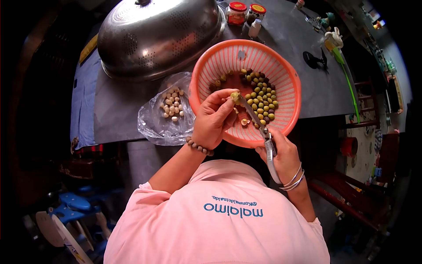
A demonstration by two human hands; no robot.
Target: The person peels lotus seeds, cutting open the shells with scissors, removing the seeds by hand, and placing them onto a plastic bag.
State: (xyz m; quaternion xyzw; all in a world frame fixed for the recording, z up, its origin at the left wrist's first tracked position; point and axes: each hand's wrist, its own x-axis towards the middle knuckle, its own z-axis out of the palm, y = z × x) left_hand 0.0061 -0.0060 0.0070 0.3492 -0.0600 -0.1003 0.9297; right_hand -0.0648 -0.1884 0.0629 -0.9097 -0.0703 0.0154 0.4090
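Note:
Between the thumb and fingertips of my left hand point(216, 115) is a small green nut-like seed point(236, 97), its surface partly opened or peeled. My right hand point(282, 154) is wrapped round the grey handles of a pair of scissors point(269, 152), whose blades reach up-left to the seed. Both hands are over the near side of an orange plastic basket point(291, 83). Inside it, green and brown seeds point(262, 99) lie mostly to the right, with pale shell pieces point(245, 122) near the front. Left of the basket, a clear plastic bag point(151, 125) holds several cream-coloured peeled seeds point(172, 104).
A large perforated metal dome point(158, 39) sits at the back left of the dark table point(116, 114). Behind the basket stand two red-lidded jars point(236, 15) and a small white bottle point(255, 28). A black stand point(315, 59) and a green stick point(349, 83) are at the right.

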